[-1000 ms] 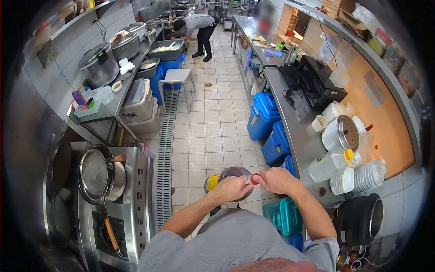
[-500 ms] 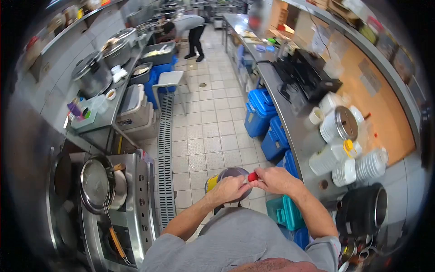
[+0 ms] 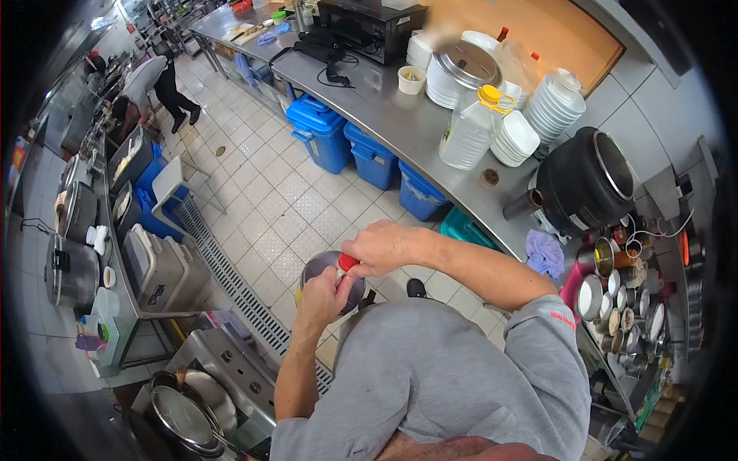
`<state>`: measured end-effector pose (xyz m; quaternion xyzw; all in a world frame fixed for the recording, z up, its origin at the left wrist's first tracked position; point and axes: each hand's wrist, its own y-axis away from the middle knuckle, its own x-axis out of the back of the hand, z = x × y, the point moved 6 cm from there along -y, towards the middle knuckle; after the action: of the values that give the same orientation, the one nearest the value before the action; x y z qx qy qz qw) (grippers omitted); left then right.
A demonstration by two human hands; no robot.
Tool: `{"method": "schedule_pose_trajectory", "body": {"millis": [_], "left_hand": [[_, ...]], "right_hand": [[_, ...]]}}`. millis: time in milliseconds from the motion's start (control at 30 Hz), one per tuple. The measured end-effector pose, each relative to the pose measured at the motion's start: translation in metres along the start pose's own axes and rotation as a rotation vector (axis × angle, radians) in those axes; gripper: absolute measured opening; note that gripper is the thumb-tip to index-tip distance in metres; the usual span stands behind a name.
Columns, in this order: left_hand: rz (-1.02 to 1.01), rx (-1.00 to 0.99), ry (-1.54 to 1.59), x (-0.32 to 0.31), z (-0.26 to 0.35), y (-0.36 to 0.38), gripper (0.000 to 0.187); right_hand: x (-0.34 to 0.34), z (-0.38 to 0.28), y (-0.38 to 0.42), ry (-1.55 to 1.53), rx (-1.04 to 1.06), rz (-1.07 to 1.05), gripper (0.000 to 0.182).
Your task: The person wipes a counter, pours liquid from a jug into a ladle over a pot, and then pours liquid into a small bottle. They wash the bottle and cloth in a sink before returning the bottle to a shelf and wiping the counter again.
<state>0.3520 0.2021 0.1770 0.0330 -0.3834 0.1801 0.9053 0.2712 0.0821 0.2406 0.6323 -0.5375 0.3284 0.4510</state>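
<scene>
In the head view, the camera has swung towards the metal worktop (image 3: 400, 115) on the right, bringing the plastic jug (image 3: 465, 134) nearer the middle. The red-topped item (image 3: 348, 262) remains between both hands, above the round tub (image 3: 315, 266) on the floor. The right hand (image 3: 380, 246) has its fingers clenched around the red top; the left hand (image 3: 323, 296) pinches the pale part below. The two-handed grip continues, so this seems no release; whether the top is loosening cannot be told.
</scene>
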Motion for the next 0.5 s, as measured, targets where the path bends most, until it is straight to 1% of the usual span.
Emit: {"method": "schedule_pose_trajectory", "body": {"millis": [67, 133, 167, 233, 300, 333, 367, 400, 433, 467, 500], "left_hand": [[-0.014, -0.004, 0.009, 0.000, -0.001, 0.001, 0.040], [-0.055, 0.005, -0.001, -0.001, -0.003, 0.002, 0.032], [-0.059, 0.006, -0.003, -0.002, -0.002, 0.001, 0.032], [0.016, 0.005, 0.003, 0.002, 0.002, -0.001, 0.031], [0.023, 0.003, 0.014, 0.005, 0.002, -0.006, 0.029], [0.046, 0.008, 0.020, 0.008, 0.002, -0.008, 0.028], [0.042, 0.004, 0.021, 0.011, 0.005, -0.010, 0.028], [0.066, 0.016, 0.044, 0.016, 0.008, -0.010, 0.030], [0.091, 0.026, 0.066, 0.021, 0.010, -0.012, 0.033], [0.089, 0.019, 0.064, 0.025, 0.011, -0.013, 0.033], [0.104, 0.088, 0.102, 0.029, 0.006, -0.011, 0.032]], "right_hand": [[-0.004, 0.001, 0.001, -0.033, -0.007, 0.017, 0.038], [-0.006, 0.000, -0.002, -0.063, -0.010, 0.038, 0.039], [-0.007, 0.002, -0.003, -0.072, -0.022, 0.046, 0.038], [-0.007, 0.004, -0.002, -0.091, -0.049, 0.057, 0.038], [0.001, 0.009, 0.001, -0.293, -0.079, 0.131, 0.038], [0.001, 0.011, 0.004, -0.295, -0.086, 0.132, 0.038], [0.001, 0.015, 0.009, -0.391, -0.103, 0.173, 0.039], [0.001, 0.021, 0.015, -0.486, -0.119, 0.217, 0.039], [-0.003, 0.031, 0.022, -0.484, -0.121, 0.223, 0.039], [-0.004, 0.054, 0.038, -0.591, -0.186, 0.435, 0.038], [-0.006, 0.077, 0.058, -0.698, -0.250, 0.646, 0.038]]}}
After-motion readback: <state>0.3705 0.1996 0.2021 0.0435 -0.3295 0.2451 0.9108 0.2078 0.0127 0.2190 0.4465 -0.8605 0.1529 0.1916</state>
